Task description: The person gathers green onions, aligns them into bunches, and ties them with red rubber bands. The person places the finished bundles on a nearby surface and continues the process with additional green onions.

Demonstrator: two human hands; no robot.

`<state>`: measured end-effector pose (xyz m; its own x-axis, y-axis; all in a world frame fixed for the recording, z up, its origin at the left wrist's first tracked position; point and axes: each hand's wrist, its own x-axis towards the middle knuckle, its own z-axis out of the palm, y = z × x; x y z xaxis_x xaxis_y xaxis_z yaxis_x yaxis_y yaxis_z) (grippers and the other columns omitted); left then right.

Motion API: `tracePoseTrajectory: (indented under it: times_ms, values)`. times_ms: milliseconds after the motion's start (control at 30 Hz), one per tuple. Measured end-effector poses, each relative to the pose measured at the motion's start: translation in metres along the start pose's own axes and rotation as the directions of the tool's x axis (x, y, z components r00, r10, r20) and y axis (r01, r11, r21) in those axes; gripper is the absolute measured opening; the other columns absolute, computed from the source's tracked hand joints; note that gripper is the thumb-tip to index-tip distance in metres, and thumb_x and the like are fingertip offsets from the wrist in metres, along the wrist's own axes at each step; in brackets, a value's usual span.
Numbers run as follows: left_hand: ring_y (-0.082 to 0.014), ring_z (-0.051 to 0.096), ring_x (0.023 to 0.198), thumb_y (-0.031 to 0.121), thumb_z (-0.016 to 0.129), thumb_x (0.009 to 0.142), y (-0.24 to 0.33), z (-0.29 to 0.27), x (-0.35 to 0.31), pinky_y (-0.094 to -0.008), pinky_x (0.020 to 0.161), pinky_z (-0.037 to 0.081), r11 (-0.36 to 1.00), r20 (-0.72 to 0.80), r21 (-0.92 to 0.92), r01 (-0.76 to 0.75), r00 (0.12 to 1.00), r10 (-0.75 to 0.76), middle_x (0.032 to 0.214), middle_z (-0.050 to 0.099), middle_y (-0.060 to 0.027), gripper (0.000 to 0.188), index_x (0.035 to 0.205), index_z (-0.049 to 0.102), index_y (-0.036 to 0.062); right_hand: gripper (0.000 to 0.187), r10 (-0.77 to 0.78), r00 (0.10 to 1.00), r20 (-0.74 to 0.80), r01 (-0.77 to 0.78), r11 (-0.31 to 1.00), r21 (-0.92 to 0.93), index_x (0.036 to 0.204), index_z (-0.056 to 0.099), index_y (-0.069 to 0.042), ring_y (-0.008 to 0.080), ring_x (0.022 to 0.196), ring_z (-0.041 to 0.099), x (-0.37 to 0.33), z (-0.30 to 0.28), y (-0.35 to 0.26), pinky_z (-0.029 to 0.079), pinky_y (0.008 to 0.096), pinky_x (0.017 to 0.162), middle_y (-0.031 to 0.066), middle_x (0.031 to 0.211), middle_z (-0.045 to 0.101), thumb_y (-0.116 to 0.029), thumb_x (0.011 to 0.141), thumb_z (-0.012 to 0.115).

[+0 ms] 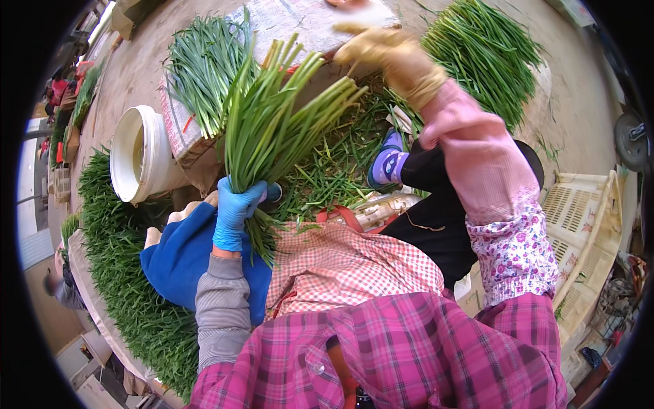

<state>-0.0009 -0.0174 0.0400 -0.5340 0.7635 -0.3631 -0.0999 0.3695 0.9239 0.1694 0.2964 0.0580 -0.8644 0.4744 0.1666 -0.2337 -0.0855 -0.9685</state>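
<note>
My left hand [238, 213], in a blue glove, is closed around a bunch of garlic chives [267, 133]. The bunch is held upright above my lap, its pale stalk ends fanned toward the upper right and its leafy ends below my fist. My right hand [392, 58], in a yellowish glove and blurred by motion, is raised beyond the bunch at the upper right. Its fingers point left, apart, with no bunch in them. Near it is a low block-like stand with a pale top [300, 27]. A pile of chives [204, 65] lies on the stand's left part.
Another heap of chives [480, 58] is at the far right. A white bucket [158, 153] stands left of the stand. Dense greens [129, 273] line my left side. Loose leaves [320, 167] litter the floor by my foot. A cream plastic crate [575, 218] is at the right.
</note>
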Motion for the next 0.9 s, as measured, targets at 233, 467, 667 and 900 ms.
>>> tracePoseTrajectory:
  times_ms: [233,467,667,900]
  values:
    - [-0.0059,0.035,0.033,0.002,0.063,0.080,-0.010,-0.008,0.007,-0.0204,0.032,0.024,0.965,-0.004,-0.259,0.037,0.999,-0.039,0.048,0.043,0.0016,0.009,0.075,0.055,-0.0001,0.025,0.172,0.980,0.103,-0.139,0.954,-0.264,0.105,0.067,-0.002,0.0176,0.102,0.057,-0.009,0.004,0.001,0.045,0.0298,0.092,0.0081,0.101,0.067,-0.011,0.082,0.068]
    - [-0.0074,0.033,0.031,0.003,0.062,0.082,-0.008,0.001,0.007,-0.0205,0.031,0.024,0.916,0.007,-0.396,0.061,0.998,-0.063,0.048,0.042,-0.0001,0.009,0.077,0.054,-0.0001,0.017,0.133,0.989,0.060,-0.131,0.991,-0.041,0.089,0.070,-0.001,0.0099,0.075,0.060,-0.011,0.028,0.002,0.049,0.0254,0.070,0.0059,0.081,0.069,-0.017,0.084,0.066]
    - [-0.0082,0.035,0.032,0.005,0.063,0.083,-0.009,0.001,0.007,-0.0222,0.032,0.025,0.891,-0.010,-0.453,0.034,0.999,-0.044,0.047,0.043,-0.0002,0.012,0.076,0.055,0.0007,0.021,-0.321,0.815,0.482,0.070,0.881,0.468,0.099,0.060,0.004,0.0271,0.096,0.057,-0.004,-0.009,-0.004,0.046,0.0377,0.087,0.0192,0.105,0.060,-0.014,0.087,0.058]
    - [-0.0173,0.060,0.075,0.007,0.068,0.082,-0.017,0.052,0.014,-0.0273,0.067,0.047,0.935,-0.179,0.221,-0.276,0.931,0.317,0.093,0.063,-0.0079,0.051,0.126,0.043,0.0013,0.072,0.352,0.918,0.184,-0.355,0.935,-0.015,0.126,0.052,-0.006,0.0230,0.108,0.054,-0.034,0.086,0.045,0.044,0.0377,0.093,0.0175,0.120,0.055,-0.032,0.066,0.082]
